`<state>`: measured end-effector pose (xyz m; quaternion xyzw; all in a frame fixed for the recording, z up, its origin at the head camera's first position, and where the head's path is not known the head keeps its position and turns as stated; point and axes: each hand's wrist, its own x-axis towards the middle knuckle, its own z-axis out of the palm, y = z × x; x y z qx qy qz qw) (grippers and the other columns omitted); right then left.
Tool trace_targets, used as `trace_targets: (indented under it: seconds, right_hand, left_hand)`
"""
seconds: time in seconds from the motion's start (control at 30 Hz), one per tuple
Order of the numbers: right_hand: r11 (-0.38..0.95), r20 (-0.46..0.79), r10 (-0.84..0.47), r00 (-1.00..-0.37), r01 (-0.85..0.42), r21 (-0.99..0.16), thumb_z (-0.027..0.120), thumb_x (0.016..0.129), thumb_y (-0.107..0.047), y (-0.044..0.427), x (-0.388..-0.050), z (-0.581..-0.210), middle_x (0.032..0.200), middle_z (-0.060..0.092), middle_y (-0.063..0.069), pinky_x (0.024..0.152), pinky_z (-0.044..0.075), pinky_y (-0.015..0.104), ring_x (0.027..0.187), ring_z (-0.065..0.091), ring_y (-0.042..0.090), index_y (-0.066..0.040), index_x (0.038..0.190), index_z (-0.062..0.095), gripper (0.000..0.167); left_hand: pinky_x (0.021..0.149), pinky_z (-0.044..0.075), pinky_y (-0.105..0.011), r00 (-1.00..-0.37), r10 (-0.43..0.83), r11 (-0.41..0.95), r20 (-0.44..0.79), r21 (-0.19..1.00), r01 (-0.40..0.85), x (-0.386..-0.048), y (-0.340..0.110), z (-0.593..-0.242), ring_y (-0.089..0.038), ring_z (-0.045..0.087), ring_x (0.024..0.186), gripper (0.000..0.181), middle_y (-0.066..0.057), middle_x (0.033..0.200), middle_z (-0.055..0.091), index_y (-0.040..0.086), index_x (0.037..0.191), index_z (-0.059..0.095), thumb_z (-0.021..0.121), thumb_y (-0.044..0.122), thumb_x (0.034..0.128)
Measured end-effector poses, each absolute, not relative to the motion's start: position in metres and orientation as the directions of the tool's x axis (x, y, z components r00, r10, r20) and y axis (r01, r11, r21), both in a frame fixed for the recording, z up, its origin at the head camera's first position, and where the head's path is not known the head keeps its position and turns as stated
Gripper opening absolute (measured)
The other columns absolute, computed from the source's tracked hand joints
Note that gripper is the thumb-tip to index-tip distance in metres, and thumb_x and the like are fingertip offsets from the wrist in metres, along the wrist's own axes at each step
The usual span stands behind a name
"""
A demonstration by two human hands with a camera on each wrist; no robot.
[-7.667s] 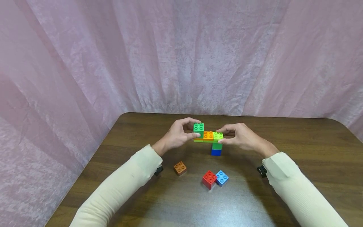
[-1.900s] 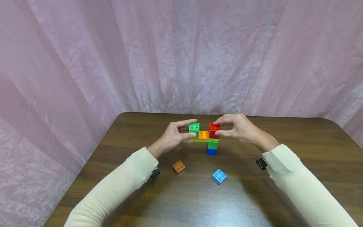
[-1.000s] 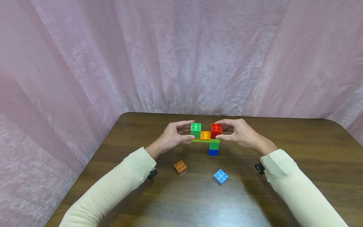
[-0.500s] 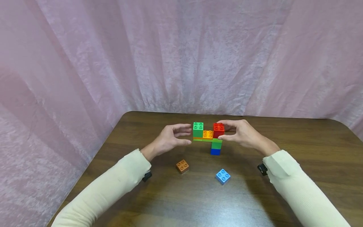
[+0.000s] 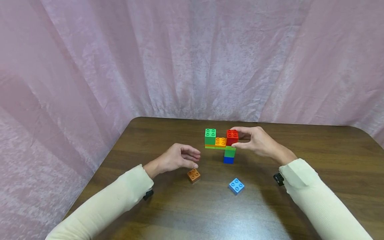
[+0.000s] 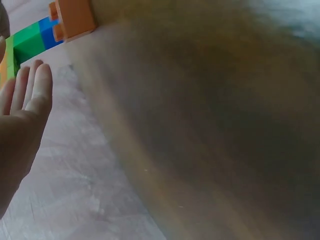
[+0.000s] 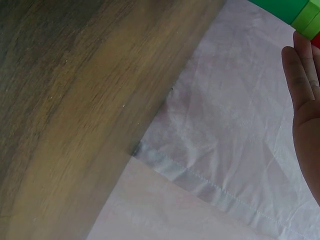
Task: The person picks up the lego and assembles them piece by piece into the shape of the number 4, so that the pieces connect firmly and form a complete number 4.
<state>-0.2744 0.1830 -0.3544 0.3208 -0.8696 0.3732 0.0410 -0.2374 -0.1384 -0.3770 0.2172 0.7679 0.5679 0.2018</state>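
A built structure of toy building bricks stands upright on the table: a blue brick (image 5: 228, 160) at the bottom, a green brick (image 5: 229, 153) over it, then a thin lime layer reaching left. On that layer sit an orange brick (image 5: 220, 142), a bright green brick (image 5: 210, 136) at the left end and a red brick (image 5: 232, 137) at the right. My right hand (image 5: 258, 141) pinches the red brick between thumb and fingers. With loosely bent fingers, my left hand (image 5: 176, 157) hovers just behind a loose brown brick (image 5: 193, 175) and holds nothing.
A light blue brick (image 5: 236, 186) lies loose on the wooden table (image 5: 324, 156), nearer to me than the structure. Behind the table's far edge hangs a pink curtain (image 5: 192, 60).
The red brick went from the table onto the structure's right end. My left hand released the bright green brick and moved down and left toward the brown brick. My right hand stays at the red brick.
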Motion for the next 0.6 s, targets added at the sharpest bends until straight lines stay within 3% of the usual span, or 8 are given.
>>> trace_targets:
  seconds: [0.23, 0.37, 0.6]
  right_hand:
    - [0.522, 0.305, -0.528, -0.793, -0.586, -0.62, 0.085, 0.081, -0.01, 0.184, -0.274, -0.354, 0.099, 0.074, 0.01, 0.084, 0.056, 0.044, 0.092, 0.071, 0.024, -0.003, 0.127, 0.066, 0.05]
    - [0.518, 0.303, -0.53, -0.792, -0.585, -0.624, 0.085, 0.08, -0.009, 0.184, -0.274, -0.354, 0.1, 0.074, 0.011, 0.085, 0.055, 0.051, 0.093, 0.071, 0.026, -0.002, 0.127, 0.065, 0.051]
    - [0.508, 0.303, -0.534, -0.789, -0.587, -0.631, 0.085, 0.08, -0.008, 0.183, -0.275, -0.354, 0.1, 0.074, 0.011, 0.085, 0.055, 0.051, 0.093, 0.071, 0.025, -0.002, 0.127, 0.065, 0.051]
  left_hand:
    - [0.091, 0.055, -0.031, -0.768, 0.624, 0.381, -0.146, 0.915, 0.135, -0.235, -0.141, -0.386, -0.03, 0.066, 0.11, 0.041, -0.021, 0.118, 0.068, -0.011, 0.118, 0.066, 0.079, -0.007, 0.0797]
    - [0.091, 0.054, -0.031, -0.751, 0.63, 0.429, -0.2, 0.895, 0.121, -0.235, -0.143, -0.389, -0.023, 0.067, 0.108, 0.042, -0.016, 0.118, 0.069, -0.008, 0.117, 0.068, 0.08, -0.009, 0.0771]
    - [0.091, 0.055, -0.033, -0.727, 0.642, 0.44, -0.245, 0.894, 0.087, -0.235, -0.146, -0.391, -0.024, 0.064, 0.111, 0.042, -0.013, 0.122, 0.066, -0.006, 0.116, 0.07, 0.076, -0.018, 0.0762]
